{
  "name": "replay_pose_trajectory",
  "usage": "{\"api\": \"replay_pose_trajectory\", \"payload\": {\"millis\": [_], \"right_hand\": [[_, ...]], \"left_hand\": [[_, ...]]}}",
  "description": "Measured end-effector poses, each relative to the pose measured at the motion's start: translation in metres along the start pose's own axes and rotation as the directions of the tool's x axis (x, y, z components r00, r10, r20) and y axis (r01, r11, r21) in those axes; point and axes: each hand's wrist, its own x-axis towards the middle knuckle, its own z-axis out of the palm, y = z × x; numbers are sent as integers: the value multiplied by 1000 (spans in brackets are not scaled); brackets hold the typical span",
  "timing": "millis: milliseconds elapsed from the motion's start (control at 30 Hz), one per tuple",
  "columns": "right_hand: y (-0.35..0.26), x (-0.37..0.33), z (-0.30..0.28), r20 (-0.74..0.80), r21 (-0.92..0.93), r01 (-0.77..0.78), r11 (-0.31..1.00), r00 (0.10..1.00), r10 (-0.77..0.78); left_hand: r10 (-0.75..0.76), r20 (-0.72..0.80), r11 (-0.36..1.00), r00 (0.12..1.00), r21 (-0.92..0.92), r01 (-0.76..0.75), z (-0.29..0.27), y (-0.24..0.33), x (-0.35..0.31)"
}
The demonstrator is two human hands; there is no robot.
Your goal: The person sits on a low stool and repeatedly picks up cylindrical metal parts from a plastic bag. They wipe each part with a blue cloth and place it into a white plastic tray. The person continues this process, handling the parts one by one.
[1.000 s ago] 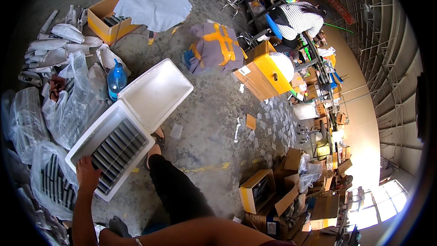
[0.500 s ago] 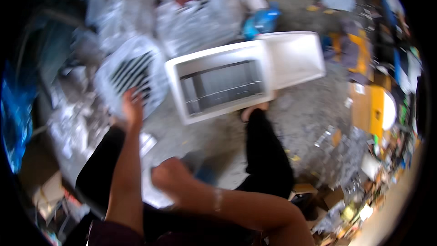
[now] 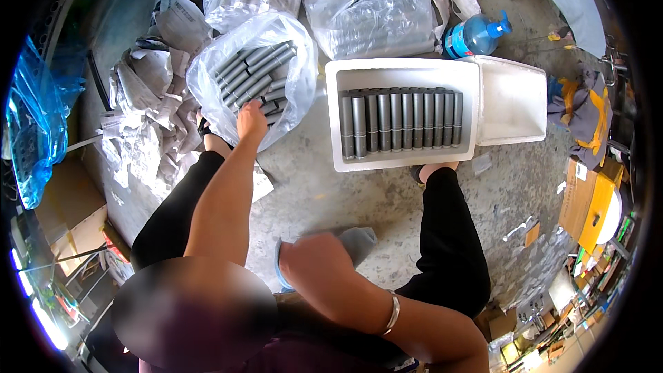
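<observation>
My left hand reaches into a clear plastic bag of grey tubes. Its fingers are bent together at the end of one tube near the bag's front. Low in front of my body, my right hand is closed in a fist. A grey-blue cloth shows on both sides of that fist, partly hidden by it. To the right of the bag, a white foam box holds upright grey tubes packed side by side in rows.
A white foam lid lies against the box's right side. Behind stand more plastic bags of tubes and a blue pump bottle. Crumpled paper heaps at the left. Cartons line the right. My feet flank the bag and box.
The view has shifted and sharpened, so the bag and box appear farther right. My left hand stays at the bag's tubes; my right hand remains closed low in front of me.
</observation>
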Motion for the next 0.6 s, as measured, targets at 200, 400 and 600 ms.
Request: {"api": "replay_pose_trajectory", "payload": {"millis": [200,400,600], "right_hand": [[-3,2,2,11,75,-24,997,1000,23],[2,6,9,-22,58,-14,998,1000,15],[-2,7,9,-4,40,-31,999,1000,31]], "left_hand": [[274,142,925,951,230,-301,-2,3,8],[277,79,927,958,240,-288,7,21,6],[322,112,914,940,222,-340,20,33,9]]}}
